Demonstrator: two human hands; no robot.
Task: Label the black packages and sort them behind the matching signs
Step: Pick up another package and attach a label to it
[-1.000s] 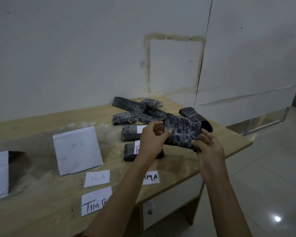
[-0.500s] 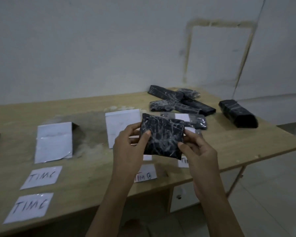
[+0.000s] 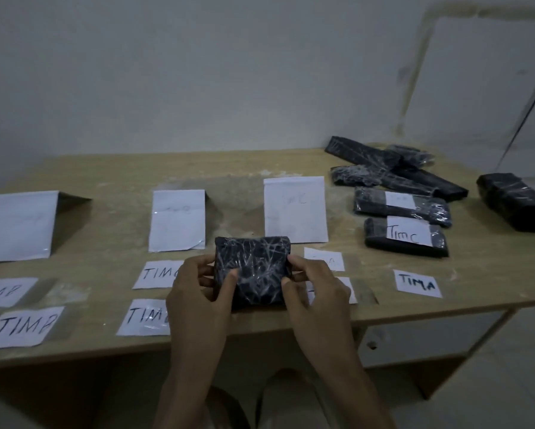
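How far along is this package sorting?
Early on. Two labelled packages lie right of the standing signs, none visibly behind them. The left hand and right hand hold a package with no label showing. A bare pile and loose labels await.

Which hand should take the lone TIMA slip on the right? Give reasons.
Right. The right hand grips the black package on the side nearer the TIMA slip; the left hand holds the far side.
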